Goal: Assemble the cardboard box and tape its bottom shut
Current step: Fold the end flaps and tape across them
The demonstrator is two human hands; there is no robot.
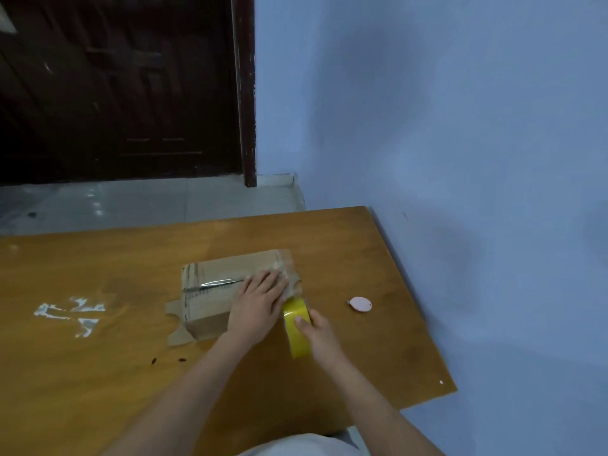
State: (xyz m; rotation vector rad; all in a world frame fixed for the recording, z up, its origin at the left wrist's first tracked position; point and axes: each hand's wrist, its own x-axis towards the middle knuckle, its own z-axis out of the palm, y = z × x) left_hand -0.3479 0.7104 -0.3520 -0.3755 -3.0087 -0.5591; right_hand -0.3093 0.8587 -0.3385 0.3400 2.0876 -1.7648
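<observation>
A brown cardboard box (210, 291) lies on the wooden table (98, 373), its closed flaps facing up with a shiny strip of clear tape along the seam. My left hand (256, 304) presses flat on the right end of the box, fingers spread over the tape. My right hand (316, 334) grips a yellow tape roll (296, 324) just right of the box, near its right edge. A stretch of tape seems to run from the roll up to the box. Loose flaps stick out at the box's lower left.
A small pink oval object (361, 304) lies on the table to the right of the roll. White tape scraps (70, 314) are stuck to the table at left. The blue wall borders the table's right edge; a dark door stands behind.
</observation>
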